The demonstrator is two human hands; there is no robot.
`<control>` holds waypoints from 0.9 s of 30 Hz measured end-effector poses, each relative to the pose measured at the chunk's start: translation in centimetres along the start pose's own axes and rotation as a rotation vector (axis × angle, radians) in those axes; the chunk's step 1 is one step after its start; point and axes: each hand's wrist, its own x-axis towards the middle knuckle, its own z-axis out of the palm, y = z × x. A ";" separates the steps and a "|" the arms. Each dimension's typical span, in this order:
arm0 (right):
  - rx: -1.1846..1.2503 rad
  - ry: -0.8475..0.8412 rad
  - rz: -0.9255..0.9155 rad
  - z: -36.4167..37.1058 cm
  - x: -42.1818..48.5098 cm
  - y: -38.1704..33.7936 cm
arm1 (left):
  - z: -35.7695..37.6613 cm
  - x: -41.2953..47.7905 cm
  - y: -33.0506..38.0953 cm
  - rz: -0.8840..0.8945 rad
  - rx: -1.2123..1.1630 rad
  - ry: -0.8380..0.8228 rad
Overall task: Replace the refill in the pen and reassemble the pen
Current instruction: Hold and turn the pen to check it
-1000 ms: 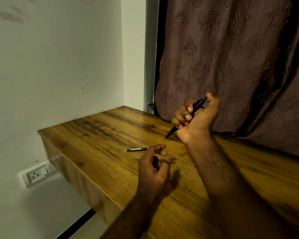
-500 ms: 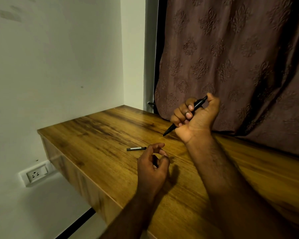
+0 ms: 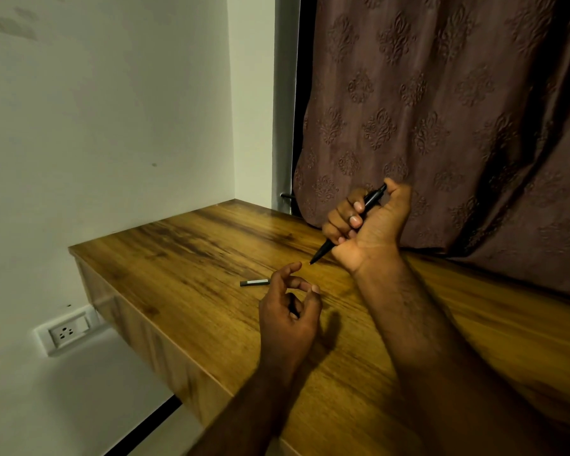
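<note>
Lying pen (image 3: 349,223) inside right grip (image 3: 369,225)

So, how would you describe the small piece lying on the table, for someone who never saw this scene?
Find the wooden table before the brown curtain. Near its middle, just left of the left hand, lies a short dark stick with a pale stripe. Unlike the black pen, nobody holds it.

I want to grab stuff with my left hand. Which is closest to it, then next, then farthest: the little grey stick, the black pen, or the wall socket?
From the left hand:
1. Grey stick, lying on the table just beyond its fingertips.
2. Pen, up to the right, gripped in the right hand.
3. Socket, on the wall far to the left, below the table.
</note>
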 end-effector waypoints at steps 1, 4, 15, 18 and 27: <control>-0.010 0.001 0.006 0.0 0.0 0.1 | 0.0 0.0 0.0 0.012 0.001 0.002; 0.002 0.001 0.014 -0.1 0.1 0.2 | 0.1 0.0 0.0 0.039 0.003 0.015; -0.068 0.049 0.113 -0.3 0.0 1.1 | 0.2 -0.2 -0.4 0.053 -0.018 0.030; -0.083 0.038 0.147 -0.4 0.0 1.4 | 0.2 -0.1 -0.6 0.074 0.016 0.044; -0.216 -0.005 0.296 0.0 -0.6 2.3 | 0.0 0.2 -0.7 0.038 0.012 0.119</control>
